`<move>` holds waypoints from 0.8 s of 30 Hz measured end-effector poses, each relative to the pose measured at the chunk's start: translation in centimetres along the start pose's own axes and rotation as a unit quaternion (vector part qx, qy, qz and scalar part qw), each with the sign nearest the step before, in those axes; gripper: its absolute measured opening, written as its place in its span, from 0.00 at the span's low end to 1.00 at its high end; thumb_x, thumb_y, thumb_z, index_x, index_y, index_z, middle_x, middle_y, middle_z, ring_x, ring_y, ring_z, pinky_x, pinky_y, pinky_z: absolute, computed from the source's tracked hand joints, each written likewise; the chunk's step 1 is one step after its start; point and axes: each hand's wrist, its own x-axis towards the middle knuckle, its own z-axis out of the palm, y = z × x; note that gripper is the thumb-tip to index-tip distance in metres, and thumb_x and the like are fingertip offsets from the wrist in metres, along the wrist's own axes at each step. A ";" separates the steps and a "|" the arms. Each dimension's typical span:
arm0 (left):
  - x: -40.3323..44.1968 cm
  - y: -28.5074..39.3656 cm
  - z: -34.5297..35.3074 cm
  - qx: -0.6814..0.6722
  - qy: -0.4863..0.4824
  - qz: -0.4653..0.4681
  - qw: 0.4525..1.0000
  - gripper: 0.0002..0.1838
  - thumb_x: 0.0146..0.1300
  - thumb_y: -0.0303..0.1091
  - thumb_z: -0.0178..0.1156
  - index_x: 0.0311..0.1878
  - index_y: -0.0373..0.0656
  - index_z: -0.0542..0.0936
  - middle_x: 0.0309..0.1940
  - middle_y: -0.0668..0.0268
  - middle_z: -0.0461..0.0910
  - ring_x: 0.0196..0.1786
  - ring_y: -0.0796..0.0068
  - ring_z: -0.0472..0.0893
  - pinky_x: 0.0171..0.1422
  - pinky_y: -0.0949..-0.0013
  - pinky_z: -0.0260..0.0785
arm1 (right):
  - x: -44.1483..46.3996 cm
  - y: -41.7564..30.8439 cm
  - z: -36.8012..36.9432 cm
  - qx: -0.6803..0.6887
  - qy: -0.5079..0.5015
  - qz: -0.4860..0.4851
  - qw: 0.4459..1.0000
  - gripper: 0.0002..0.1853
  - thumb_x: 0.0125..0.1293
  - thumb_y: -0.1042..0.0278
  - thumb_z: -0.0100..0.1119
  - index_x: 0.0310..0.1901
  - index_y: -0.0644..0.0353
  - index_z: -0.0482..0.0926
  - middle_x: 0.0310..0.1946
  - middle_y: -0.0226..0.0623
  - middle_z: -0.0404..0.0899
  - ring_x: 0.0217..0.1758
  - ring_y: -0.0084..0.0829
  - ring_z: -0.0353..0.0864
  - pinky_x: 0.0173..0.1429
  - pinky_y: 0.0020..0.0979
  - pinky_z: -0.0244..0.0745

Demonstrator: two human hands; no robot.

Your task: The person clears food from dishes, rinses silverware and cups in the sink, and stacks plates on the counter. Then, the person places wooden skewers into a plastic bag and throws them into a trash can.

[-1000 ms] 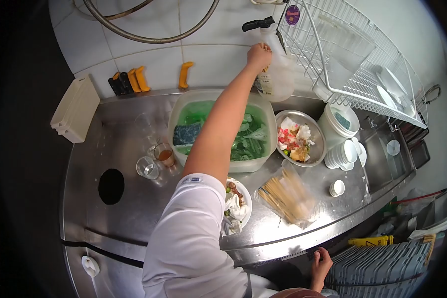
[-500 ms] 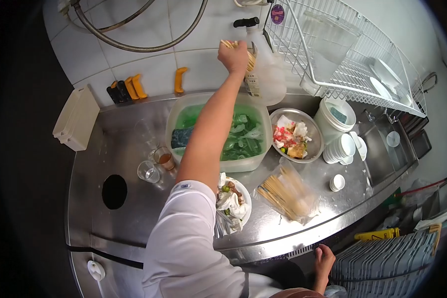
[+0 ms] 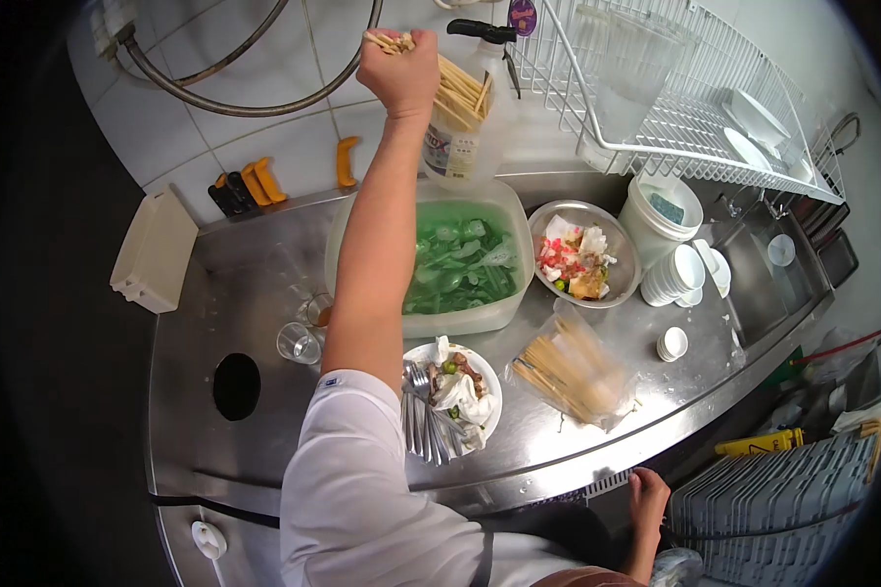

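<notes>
High over the sink counter, my left hand (image 3: 401, 73) is closed around a bundle of wooden chopsticks (image 3: 462, 90). Their ends stick out on both sides of the fist. Behind them stands a clear spray bottle (image 3: 460, 157) with a black top. Below my forearm is a tub (image 3: 509, 311) of green liquid with many pieces in it. At the lower right, my right hand (image 3: 648, 497) hangs past the counter edge, its fingers loosely curled and nothing visible in them. A plate (image 3: 496, 409) with food scraps, napkins and cutlery lies near my left sleeve.
Beside the tub stand a metal bowl (image 3: 625, 286) of scraps and a white bucket (image 3: 646, 230). A bag of chopsticks (image 3: 573, 372) lies in front, with stacked cups (image 3: 673, 276) to its right. Glasses (image 3: 299, 342) are left of my arm. A wire rack (image 3: 695, 166) overhangs the right.
My left hand has moved up and left with the chopsticks, away from the front of the bottle, and more of the bundle shows. My right hand has barely moved.
</notes>
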 end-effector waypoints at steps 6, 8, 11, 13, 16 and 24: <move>0.6 0.4 -0.1 -0.015 -0.018 0.093 0.995 0.14 0.44 0.32 0.68 0.26 0.40 0.71 0.18 0.63 0.77 0.20 0.67 0.76 0.30 0.66 0.70 | 2.7 -3.2 2.0 0.036 -0.114 -0.006 0.993 0.08 0.59 0.70 0.66 0.34 0.67 0.84 0.27 0.50 0.83 0.33 0.42 0.84 0.41 0.36 0.76; 0.9 0.6 -0.3 -0.003 -0.010 0.102 0.995 0.14 0.45 0.32 0.68 0.27 0.40 0.71 0.18 0.64 0.76 0.21 0.69 0.76 0.30 0.67 0.70 | 3.0 -3.5 2.4 0.042 -0.157 0.008 0.987 0.09 0.58 0.68 0.67 0.33 0.66 0.83 0.26 0.49 0.82 0.30 0.44 0.83 0.38 0.38 0.76; 1.5 0.7 -1.1 -0.004 0.036 0.085 0.996 0.13 0.45 0.30 0.67 0.27 0.40 0.70 0.19 0.65 0.76 0.21 0.69 0.76 0.30 0.66 0.71 | 2.9 -3.3 2.5 0.022 -0.199 0.024 0.980 0.10 0.59 0.66 0.67 0.34 0.67 0.83 0.25 0.49 0.82 0.28 0.42 0.84 0.36 0.37 0.76; 1.9 0.4 -1.7 -0.021 0.086 0.081 0.993 0.12 0.45 0.30 0.66 0.26 0.40 0.70 0.19 0.64 0.76 0.20 0.67 0.76 0.29 0.65 0.71 | 2.7 -2.9 2.4 0.010 -0.201 0.021 0.979 0.11 0.59 0.66 0.67 0.34 0.67 0.83 0.25 0.50 0.82 0.27 0.41 0.84 0.36 0.36 0.77; 1.4 1.7 -3.2 -0.095 0.084 0.036 0.991 0.14 0.46 0.26 0.66 0.28 0.38 0.68 0.21 0.65 0.75 0.21 0.75 0.75 0.29 0.71 0.71 | 2.6 -2.4 2.1 0.010 -0.189 0.010 0.982 0.11 0.59 0.65 0.67 0.34 0.67 0.83 0.24 0.51 0.82 0.27 0.42 0.84 0.35 0.36 0.76; 0.9 3.6 -5.7 -0.152 0.112 0.002 0.982 0.14 0.50 0.23 0.64 0.32 0.36 0.66 0.25 0.64 0.73 0.23 0.76 0.74 0.29 0.74 0.70 | 5.4 -6.6 2.1 0.132 -0.235 0.031 0.962 0.11 0.60 0.65 0.65 0.32 0.67 0.82 0.22 0.38 0.81 0.26 0.27 0.79 0.34 0.33 0.74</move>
